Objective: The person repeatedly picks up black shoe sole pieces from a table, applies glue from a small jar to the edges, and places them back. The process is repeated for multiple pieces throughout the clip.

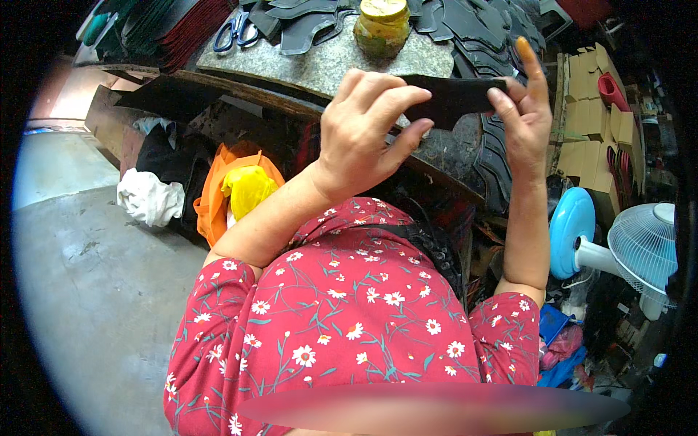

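A flat black cut piece point(458, 100), like leather or sheet material, is held level above the workbench. My right hand point(528, 123) pinches its right end between thumb and a bent finger. The right index finger points up, its tip coated orange-brown. My left hand point(363, 134) is at the piece's left end, index fingertip over it and thumb by its lower edge; the other fingers are curled and partly hidden. Beyond the hands, a glass jar point(382, 33) with a yellow lid and smeared yellowish sides stands on a speckled stone slab point(313, 73).
Overlapping black cut pieces point(480, 40) cover the bench's far and right parts. Blue-handled scissors point(236, 33) lie at the slab's left. Dark red sheets point(193, 33) are stacked far left. Cardboard boxes point(589, 123) and a fan point(643, 236) stand right; an orange bag point(211, 196) is lower left.
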A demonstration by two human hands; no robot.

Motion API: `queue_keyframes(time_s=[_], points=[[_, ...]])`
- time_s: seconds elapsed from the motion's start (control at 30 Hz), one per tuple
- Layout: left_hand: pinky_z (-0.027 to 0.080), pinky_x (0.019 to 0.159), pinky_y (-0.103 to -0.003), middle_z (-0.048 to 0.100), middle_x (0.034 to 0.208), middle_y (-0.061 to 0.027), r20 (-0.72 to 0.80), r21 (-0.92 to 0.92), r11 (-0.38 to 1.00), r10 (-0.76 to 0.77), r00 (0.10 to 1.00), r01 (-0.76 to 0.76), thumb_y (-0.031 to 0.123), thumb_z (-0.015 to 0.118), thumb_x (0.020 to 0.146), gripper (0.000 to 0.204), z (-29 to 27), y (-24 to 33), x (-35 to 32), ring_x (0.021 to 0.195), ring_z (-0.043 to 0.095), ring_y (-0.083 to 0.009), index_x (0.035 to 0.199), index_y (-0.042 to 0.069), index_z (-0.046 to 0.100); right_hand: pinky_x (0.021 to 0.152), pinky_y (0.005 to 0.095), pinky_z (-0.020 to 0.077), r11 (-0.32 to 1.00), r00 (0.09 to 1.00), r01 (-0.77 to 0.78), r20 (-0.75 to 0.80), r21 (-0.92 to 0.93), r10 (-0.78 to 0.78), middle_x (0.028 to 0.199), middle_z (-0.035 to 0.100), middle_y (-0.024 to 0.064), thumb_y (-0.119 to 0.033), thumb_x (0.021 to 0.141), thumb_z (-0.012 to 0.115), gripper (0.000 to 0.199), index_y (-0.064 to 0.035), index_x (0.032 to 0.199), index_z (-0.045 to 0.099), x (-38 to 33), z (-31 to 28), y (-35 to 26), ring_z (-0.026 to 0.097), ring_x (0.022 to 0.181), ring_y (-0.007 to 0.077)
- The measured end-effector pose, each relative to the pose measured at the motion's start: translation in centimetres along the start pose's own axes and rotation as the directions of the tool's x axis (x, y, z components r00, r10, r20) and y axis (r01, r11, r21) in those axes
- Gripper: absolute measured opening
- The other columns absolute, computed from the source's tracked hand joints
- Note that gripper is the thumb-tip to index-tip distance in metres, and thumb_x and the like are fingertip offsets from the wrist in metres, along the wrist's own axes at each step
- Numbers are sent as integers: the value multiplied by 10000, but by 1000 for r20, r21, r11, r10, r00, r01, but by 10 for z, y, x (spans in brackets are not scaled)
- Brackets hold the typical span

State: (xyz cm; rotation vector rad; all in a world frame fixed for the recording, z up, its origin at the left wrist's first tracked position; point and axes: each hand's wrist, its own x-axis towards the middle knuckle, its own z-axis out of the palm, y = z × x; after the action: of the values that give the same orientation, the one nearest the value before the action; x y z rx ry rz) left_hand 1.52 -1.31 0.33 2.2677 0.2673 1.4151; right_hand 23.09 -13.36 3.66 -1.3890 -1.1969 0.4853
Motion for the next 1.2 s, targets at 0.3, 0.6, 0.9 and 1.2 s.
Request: queue_keyframes(time_s=[0.3, 0.6, 0.9, 1.2], points=[[479, 897, -307, 570, 1168, -98, 276, -639, 486, -579, 767, 597, 262, 753, 882, 608, -12, -25, -6, 1071, 568, -163, 1357, 39, 445, 817, 254, 585, 983, 997, -18, 76, 184, 5, 993, 682, 82, 37, 927, 571, 664, -47, 1531, 308, 15, -3, -7, 674, 908, 106], [496, 1020, -450, 568, 1346, -151, 663, -714, -49, -365, 653, 698, 254, 743, 850, 715, 3, -19, -7, 1226, 576, -236, 1429, -16, 421, 695, 190, 482, 968, 995, -86, -36, 237, 97, 921, 642, 7, 19, 926, 605, 644, -102, 1513, 368, 10, 39, 2, 587, 800, 48], [618, 746, -345, 711, 999, -134, 570, -625, -5, -687, 452, 781, 98, 727, 850, 298, -12, -29, 7, 840, 721, -216, 1102, -38, 645, 729, 199, 492, 997, 1000, -31, 4, -68, 31, 988, 674, 27, -35, 980, 590, 458, -73, 1430, 515, -4, 22, 0, 582, 808, 59], [621, 746, -349, 705, 986, -128, 591, -647, -52, -664, 457, 761, 103, 727, 846, 321, -18, -21, 9, 832, 718, -214, 1117, -35, 627, 721, 204, 501, 999, 994, -44, 97, -9, 45, 1027, 634, 27, 13, 972, 549, 367, -68, 1318, 637, -14, 19, 8, 566, 830, 63]])
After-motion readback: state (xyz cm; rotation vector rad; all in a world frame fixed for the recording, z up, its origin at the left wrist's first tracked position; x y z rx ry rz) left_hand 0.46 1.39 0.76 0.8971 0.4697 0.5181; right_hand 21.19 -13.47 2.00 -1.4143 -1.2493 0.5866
